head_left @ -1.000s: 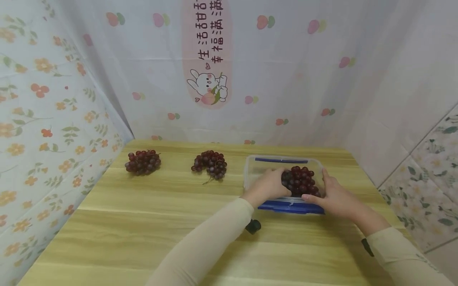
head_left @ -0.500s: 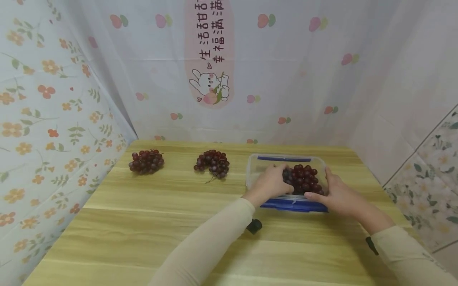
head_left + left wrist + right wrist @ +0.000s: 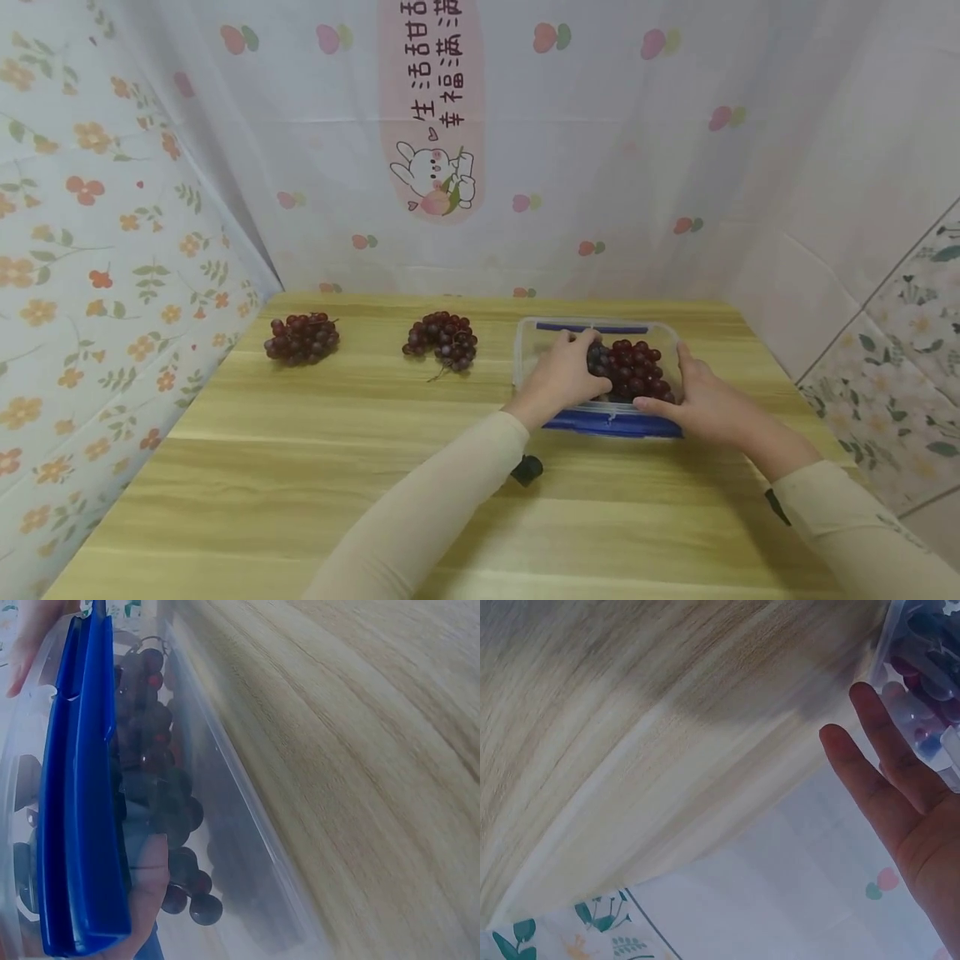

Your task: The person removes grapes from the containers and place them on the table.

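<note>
In the head view, a clear plastic food container [image 3: 528, 346] with blue clips stands at the right of the table. Inside it lies a bunch of dark red grapes [image 3: 636, 367]. My left hand [image 3: 562, 375] reaches in over the front rim and holds the bunch's left side between thumb and fingers. The left wrist view shows the left thumb [image 3: 150, 877] against the grapes through the clear wall. My right hand [image 3: 712, 404] steadies the container's right end, thumb at the front rim. In the right wrist view its fingers [image 3: 855, 769] are straight beside the wall.
Another grape bunch [image 3: 442, 340] lies left of the container, its stem toward me. A third bunch [image 3: 302, 338] is near the table's back left corner. The front blue clip [image 3: 611, 423] hangs down outside. A printed curtain [image 3: 600, 167] rises behind the wood-patterned table [image 3: 315, 467].
The head view has shifted slightly. My left hand's fingers and wrist have lifted a little in the container, still around the grapes. The right hand stays at the container's right end.
</note>
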A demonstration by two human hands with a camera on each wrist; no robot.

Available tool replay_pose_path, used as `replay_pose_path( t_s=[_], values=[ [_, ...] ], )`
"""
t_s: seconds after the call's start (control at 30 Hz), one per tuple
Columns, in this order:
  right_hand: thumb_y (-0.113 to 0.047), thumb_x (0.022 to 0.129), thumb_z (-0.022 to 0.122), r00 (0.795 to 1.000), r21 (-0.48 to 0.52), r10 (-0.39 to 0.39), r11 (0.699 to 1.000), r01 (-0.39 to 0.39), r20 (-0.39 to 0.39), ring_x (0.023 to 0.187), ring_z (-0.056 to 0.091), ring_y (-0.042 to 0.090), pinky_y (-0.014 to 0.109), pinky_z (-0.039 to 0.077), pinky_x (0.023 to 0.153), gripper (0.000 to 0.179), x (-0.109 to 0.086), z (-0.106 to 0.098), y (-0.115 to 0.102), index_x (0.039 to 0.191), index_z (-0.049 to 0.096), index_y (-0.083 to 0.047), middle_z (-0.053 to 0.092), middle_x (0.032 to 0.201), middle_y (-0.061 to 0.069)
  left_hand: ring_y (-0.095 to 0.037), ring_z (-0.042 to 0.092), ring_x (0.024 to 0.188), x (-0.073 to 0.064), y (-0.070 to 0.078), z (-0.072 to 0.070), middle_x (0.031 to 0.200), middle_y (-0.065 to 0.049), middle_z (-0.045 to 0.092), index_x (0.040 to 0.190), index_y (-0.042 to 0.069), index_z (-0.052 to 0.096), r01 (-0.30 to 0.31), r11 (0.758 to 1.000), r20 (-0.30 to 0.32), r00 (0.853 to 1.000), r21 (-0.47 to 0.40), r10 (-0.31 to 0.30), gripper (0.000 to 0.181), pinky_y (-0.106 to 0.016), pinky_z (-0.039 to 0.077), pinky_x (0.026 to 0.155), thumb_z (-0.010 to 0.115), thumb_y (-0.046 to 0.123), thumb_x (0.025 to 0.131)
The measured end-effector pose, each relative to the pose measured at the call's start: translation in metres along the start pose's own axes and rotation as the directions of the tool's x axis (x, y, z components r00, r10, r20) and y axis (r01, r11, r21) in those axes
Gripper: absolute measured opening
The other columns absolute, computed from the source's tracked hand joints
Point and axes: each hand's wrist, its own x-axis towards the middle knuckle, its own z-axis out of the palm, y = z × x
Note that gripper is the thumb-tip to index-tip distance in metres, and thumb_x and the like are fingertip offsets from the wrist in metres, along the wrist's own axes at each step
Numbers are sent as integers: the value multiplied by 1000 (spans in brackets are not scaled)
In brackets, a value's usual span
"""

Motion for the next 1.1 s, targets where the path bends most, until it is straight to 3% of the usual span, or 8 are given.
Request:
replay_pose_path(
  t_s=[0.1, 0.23, 0.4, 0.53, 0.63, 0.8, 0.97, 1.1],
  values=[
    [-77, 96, 57, 1000, -6, 3, 1000, -3, 3, 142, 35, 71, 79, 42, 106, 133, -1, 0, 2, 162, -17, 13, 17, 162, 51, -28, 72, 108, 0, 1, 2, 169, -15, 38, 160, 35, 46, 11, 1000, 15, 1000, -9, -11, 75, -38, 60, 80, 79, 37, 93],
    [-76, 96, 57, 1000, -16, -3, 1000, 3, 1, 141, 37, 70, 78, 44, 105, 133, -1, 0, 1, 162, -17, 12, 18, 162, 51, -37, 66, 132, -2, 2, 1, 173, -16, 33, 161, 34, 46, 22, 1000, 19, 1000, -18, -21, 76, -45, 61, 92, 79, 37, 93],
    [-74, 97, 58, 1000, 5, 1, 1000, -1, -1, 140, 37, 71, 78, 45, 103, 131, -2, -4, 4, 162, -21, 9, 16, 162, 51, -29, 70, 115, 1, 3, -1, 168, -15, 39, 160, 35, 46, -19, 999, 11, 1000, -48, 19, 74, -37, 59, 79, 78, 38, 93],
    [-75, 97, 57, 1000, -8, 1, 1000, -1, 3, 140, 39, 70, 76, 47, 102, 132, 0, -3, 5, 162, -21, 9, 17, 162, 51, -22, 66, 101, 4, -1, -4, 157, -14, 49, 158, 32, 48, -55, 994, 3, 998, -93, 56, 71, -34, 55, 74, 78, 37, 93],
    [-75, 96, 58, 1000, -5, -6, 1000, 6, 7, 135, 48, 66, 71, 52, 98, 133, 1, 2, 5, 162, -19, 11, 22, 160, 51, -20, 64, 106, 4, -3, -6, 153, -11, 53, 155, 32, 50, -82, 992, 24, 996, -101, 85, 69, -35, 56, 80, 79, 38, 92],
    [-74, 97, 59, 1000, 24, -15, 1000, 15, 16, 133, 50, 64, 69, 53, 96, 132, -1, 8, 4, 162, -17, 13, 23, 158, 52, -25, 63, 127, -1, 0, -12, 162, -7, 48, 155, 35, 51, -126, 983, 48, 990, -134, 133, 69, -39, 58, 91, 78, 36, 92],
    [-73, 98, 57, 1000, 34, -11, 999, 10, 27, 136, 46, 66, 74, 49, 100, 130, -3, 5, 2, 161, -19, 12, 18, 160, 52, -32, 58, 138, -8, 5, -27, 162, -9, 48, 156, 35, 51, -138, 974, -13, 990, -179, 138, 68, -47, 59, 97, 77, 33, 93],
    [-74, 99, 56, 1000, 28, -7, 1000, 7, 23, 138, 43, 68, 75, 47, 102, 130, -3, 0, 2, 162, -20, 11, 16, 161, 52, -30, 60, 133, -14, 5, -45, 157, -8, 52, 155, 36, 50, -158, 961, -73, 987, -225, 146, 68, -44, 60, 93, 76, 32, 92]
  ],
)
